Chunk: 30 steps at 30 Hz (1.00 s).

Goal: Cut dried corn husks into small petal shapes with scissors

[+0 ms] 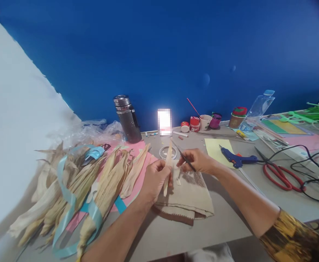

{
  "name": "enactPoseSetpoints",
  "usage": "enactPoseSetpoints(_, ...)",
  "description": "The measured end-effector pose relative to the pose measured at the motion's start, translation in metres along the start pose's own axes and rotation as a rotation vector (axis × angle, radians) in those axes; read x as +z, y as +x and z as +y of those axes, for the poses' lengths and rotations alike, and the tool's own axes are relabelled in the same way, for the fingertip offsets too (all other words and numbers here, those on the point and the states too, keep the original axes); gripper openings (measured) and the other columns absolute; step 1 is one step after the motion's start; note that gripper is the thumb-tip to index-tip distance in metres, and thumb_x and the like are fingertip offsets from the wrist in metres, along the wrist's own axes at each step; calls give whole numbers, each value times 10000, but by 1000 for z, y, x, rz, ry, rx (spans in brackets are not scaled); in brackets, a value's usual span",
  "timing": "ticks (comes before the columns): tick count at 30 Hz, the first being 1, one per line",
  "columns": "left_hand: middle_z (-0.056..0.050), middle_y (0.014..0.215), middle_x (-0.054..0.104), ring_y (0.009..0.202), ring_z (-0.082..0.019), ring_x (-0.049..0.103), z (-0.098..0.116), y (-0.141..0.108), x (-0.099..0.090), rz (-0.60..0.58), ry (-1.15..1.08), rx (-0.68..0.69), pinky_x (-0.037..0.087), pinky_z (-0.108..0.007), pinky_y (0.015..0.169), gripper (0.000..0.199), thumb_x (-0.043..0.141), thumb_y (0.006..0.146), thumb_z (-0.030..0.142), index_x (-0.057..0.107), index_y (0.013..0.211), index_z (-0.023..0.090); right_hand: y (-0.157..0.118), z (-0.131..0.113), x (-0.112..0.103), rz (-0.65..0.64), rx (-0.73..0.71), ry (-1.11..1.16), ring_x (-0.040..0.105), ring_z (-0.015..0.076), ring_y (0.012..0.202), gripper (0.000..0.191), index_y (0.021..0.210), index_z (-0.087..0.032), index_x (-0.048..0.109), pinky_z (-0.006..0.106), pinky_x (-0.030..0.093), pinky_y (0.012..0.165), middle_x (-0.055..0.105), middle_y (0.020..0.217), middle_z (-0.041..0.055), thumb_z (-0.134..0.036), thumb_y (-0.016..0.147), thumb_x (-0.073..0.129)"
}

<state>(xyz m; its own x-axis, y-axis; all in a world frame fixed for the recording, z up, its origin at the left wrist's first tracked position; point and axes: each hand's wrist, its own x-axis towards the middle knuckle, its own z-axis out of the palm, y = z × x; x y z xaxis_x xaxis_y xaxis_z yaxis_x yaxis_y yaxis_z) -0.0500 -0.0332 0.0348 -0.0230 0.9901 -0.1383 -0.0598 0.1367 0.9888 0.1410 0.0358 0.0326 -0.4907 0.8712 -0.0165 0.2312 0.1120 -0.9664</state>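
Note:
My left hand point(154, 180) pinches an upright strip of dried corn husk point(169, 154) between thumb and fingers. Just to its right, my right hand point(197, 160) is closed around a slim dark pointed tool point(187, 161); whether it is tweezers or small scissors I cannot make out. The tool's tip points up and away, close to the husk strip. Below both hands lies a folded beige cloth point(200, 203), with a small pale scrap point(178, 181) near the right fingers. Behind the strip rests a roll of pale tape or wire point(163, 152).
Dried corn husks point(72, 182) with light-blue ribbon point(63, 182) cover the left side on pink paper. A dark flask point(129, 123), a bright phone-like screen point(164, 122) and paint pots point(194, 124) stand behind. At right lie a blue glue gun point(237, 159), red-handled scissors point(281, 178) and black cables.

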Motion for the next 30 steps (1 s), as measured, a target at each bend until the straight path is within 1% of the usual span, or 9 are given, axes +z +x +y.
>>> enactPoseSetpoints(2,32,492,554,388,-102,500,-1,1,-1,-2,-10,-2,422,-213,396,169,664,710,265,536,649,175,1,0,-3,40,5,-36,523,111,540,246,843,-134,700,219,405,508,623,628,-8,-247,629,743)
enactPoseSetpoints(6,23,551,584,454,-109,544,-5,4,-3,-55,-148,-14,464,-233,466,205,729,714,313,586,705,167,1,-4,-12,278,17,-89,427,90,502,295,834,-138,728,215,329,469,556,568,-40,-369,655,764)
enactPoseSetpoints(9,-29,784,686,636,-130,630,-6,5,-3,-106,-252,29,529,-277,639,254,789,697,340,681,849,168,-1,-6,-8,313,20,-170,397,90,509,290,792,-141,738,217,284,468,514,535,-50,-399,662,758)
enactPoseSetpoints(11,-59,993,706,768,-149,655,-4,4,-2,-126,-267,86,532,-291,727,335,816,685,328,719,975,192,-4,-8,4,220,9,-194,404,92,513,260,719,-138,720,217,284,472,525,537,-41,-395,683,734)
enactPoseSetpoints(13,-74,1075,698,830,-168,655,0,0,-2,-175,-291,121,525,-299,745,364,822,687,319,731,1020,204,-8,-10,19,58,-1,-180,404,90,508,241,651,-140,700,217,287,474,542,537,-30,-374,708,705)
enactPoseSetpoints(17,-92,1049,702,752,-162,633,7,-7,-4,-340,-427,110,496,-298,669,217,797,717,333,743,853,173,-13,-10,38,-162,28,84,401,85,517,282,699,-156,696,216,290,472,584,607,-28,-425,663,774)
enactPoseSetpoints(21,-90,1007,696,859,-201,631,6,-9,-4,-404,-474,135,484,-300,700,166,793,723,302,752,810,166,-11,-1,37,-320,-16,364,390,81,553,512,785,-148,642,209,299,490,550,659,-37,-536,525,853)
enactPoseSetpoints(26,-82,948,677,958,-246,613,3,-8,-3,-433,-481,144,473,-303,703,90,783,730,250,755,768,173,-10,1,28,-261,-129,128,396,97,607,439,713,-130,643,214,338,540,498,643,-42,-496,574,843)
enactPoseSetpoints(30,-87,916,666,962,-250,604,0,-7,-3,-532,-457,127,474,-352,807,91,785,730,247,752,747,164,-11,-3,17,-394,-105,-23,383,88,584,346,671,-130,662,202,327,526,474,598,-59,-401,576,856)
